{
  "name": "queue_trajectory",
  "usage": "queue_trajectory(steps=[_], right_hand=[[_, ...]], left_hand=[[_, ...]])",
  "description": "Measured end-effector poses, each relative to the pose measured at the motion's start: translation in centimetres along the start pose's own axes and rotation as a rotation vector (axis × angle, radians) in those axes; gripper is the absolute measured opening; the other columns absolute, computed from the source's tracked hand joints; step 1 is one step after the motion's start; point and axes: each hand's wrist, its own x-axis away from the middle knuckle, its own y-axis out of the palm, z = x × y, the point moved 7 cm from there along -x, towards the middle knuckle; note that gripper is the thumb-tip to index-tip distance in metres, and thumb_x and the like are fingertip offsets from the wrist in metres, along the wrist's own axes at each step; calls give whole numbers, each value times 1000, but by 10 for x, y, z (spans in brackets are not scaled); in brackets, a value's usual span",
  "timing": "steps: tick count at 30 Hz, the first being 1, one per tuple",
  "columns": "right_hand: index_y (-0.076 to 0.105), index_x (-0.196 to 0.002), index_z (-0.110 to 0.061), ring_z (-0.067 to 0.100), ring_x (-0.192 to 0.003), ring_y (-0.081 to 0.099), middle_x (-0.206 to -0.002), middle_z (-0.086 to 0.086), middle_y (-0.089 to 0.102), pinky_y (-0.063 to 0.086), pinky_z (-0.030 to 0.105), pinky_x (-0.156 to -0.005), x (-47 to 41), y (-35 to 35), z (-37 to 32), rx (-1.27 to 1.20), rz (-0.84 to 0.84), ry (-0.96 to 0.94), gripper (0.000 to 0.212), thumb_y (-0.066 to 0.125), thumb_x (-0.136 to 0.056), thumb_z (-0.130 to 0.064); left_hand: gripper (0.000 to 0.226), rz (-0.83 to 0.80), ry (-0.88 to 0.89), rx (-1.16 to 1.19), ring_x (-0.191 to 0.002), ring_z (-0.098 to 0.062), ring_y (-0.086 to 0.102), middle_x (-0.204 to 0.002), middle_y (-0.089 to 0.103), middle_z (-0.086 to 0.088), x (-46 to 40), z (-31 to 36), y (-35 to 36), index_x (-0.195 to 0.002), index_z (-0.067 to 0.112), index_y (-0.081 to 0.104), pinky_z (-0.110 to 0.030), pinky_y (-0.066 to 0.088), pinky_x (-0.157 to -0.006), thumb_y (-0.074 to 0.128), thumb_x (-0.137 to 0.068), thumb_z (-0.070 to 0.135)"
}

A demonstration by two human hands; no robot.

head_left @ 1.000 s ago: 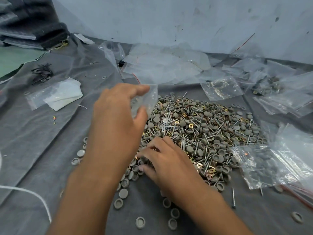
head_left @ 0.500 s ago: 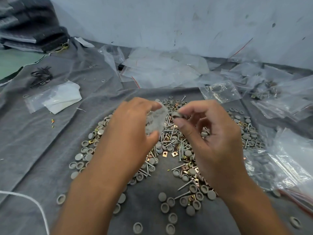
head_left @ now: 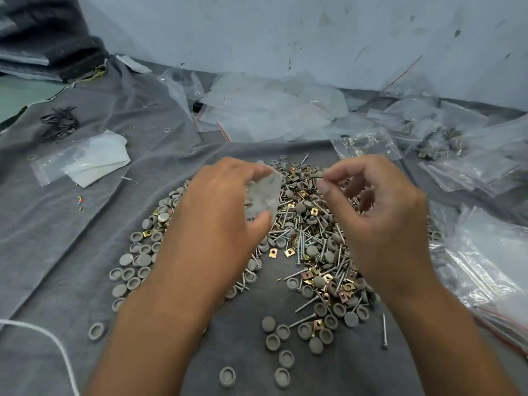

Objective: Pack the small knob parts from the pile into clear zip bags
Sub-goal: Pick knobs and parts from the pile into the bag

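- Holding a small clear zip bag [head_left: 263, 197] in my left hand [head_left: 217, 221], pinched between thumb and fingertips, raised above the pile.
- Bag sits crumpled and roughly upright; contents too blurred to tell.
- My right hand [head_left: 380, 224] hovers beside it, well above the pile, fingers curled with thumb and forefinger nearly meeting. Motion blur there; cannot tell if a part is pinched between them.
- Hands are apart, gap between them, bag on the left side of that gap.
- Pile of parts [head_left: 311, 238] lies directly under both hands on the grey cloth [head_left: 71, 238]: grey round knob caps, silver screws, brass square nuts all mixed.
- Loose grey caps [head_left: 134, 270] spread out left of the pile, some hollow side up, some dome up.
- More stray caps [head_left: 281, 350] near the front edge between my forearms; single screw [head_left: 384, 331] lies apart on the right.
- Filled clear bags [head_left: 491, 267] heaped on the right, touching the pile's edge.
- Empty clear bags [head_left: 271, 110] heaped behind the pile against the wall.
- One bag with small shiny hardware [head_left: 365, 144] just behind the pile, right of centre.
- Flat bag with white sheets [head_left: 85, 158] on the cloth far left; black ties [head_left: 60, 122] behind it.
- White cord [head_left: 43, 335] crosses the lower left corner.
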Motion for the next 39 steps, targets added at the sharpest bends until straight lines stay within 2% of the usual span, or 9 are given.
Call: queue_trajectory(steps=[3, 5, 6, 11, 17, 23, 31, 36, 39], right_hand=[[58, -93, -50, -6, -81, 59, -91, -25, 60, 50, 12, -67, 16, 26, 44, 130, -460, 315, 18, 69, -90, -37], [62, -103, -48, -2, -90, 58, -100, -24, 59, 54, 24, -79, 36, 44, 58, 274, -722, 392, 15, 70, -90, -44], [63, -107, -45, 1, -97, 56, -101, -24, 57, 53, 30, -83, 42, 51, 59, 337, -766, 370, 20, 69, -89, -50], [58, -112, -39, 11, -107, 46, -108, -18, 59, 45, 32, -87, 42, 64, 46, 591, -619, 263, 47, 62, -80, -74], [58, -117, -32, 18, -112, 47, -115, -8, 60, 46, 35, -91, 49, 65, 43, 654, -524, 355, 40, 58, -91, -62], [59, -117, -31, 16, -106, 49, -112, -9, 62, 44, 30, -80, 49, 66, 39, 640, -496, 329, 24, 58, -94, -38], [61, -121, -28, 6, -74, 61, -88, -13, 64, 53, 28, -67, 45, 53, 48, 438, -413, 487, 31, 67, -91, -29], [60, -118, -22, 15, -92, 54, -102, -5, 64, 42, 27, -72, 47, 59, 48, 595, -449, 422, 26, 57, -94, -31], [58, -116, -23, 17, -99, 47, -109, -2, 62, 42, 29, -77, 48, 66, 45, 632, -486, 403, 23, 54, -97, -36]], left_hand=[[50, 65, -30, 12, -87, -4, 42, -106, 53, 22, -2, -3, -6, -124, 30, 64, -19, 30, -82, 79, -76, 26], [50, 69, -26, -3, -91, -9, 45, -109, 56, 18, -3, -2, -6, -124, 28, 64, -17, 27, -81, 79, -76, 25], [50, 62, -21, -8, -93, -10, 46, -111, 58, 17, -3, -1, -4, -124, 28, 64, -16, 26, -80, 79, -77, 25], [48, 25, -7, 3, -94, -10, 46, -117, 64, 11, -1, 2, 6, -123, 25, 65, -14, 26, -81, 80, -77, 21], [48, 28, -2, 10, -94, -9, 46, -115, 64, 10, -1, 1, 8, -122, 24, 65, -14, 26, -81, 80, -76, 20], [49, 20, 1, 19, -95, -7, 46, -116, 63, 12, -1, 1, 9, -123, 25, 64, -14, 27, -83, 80, -77, 20], [49, 10, -4, 5, -97, -6, 45, -112, 57, 18, -1, 3, 9, -125, 26, 63, -13, 24, -82, 79, -79, 22], [49, 5, 2, 10, -99, -5, 44, -115, 59, 17, 0, 4, 10, -126, 26, 63, -14, 26, -84, 79, -80, 22], [49, 3, -3, 19, -101, -2, 43, -115, 57, 19, 0, 4, 10, -126, 27, 63, -17, 30, -92, 78, -80, 23]])
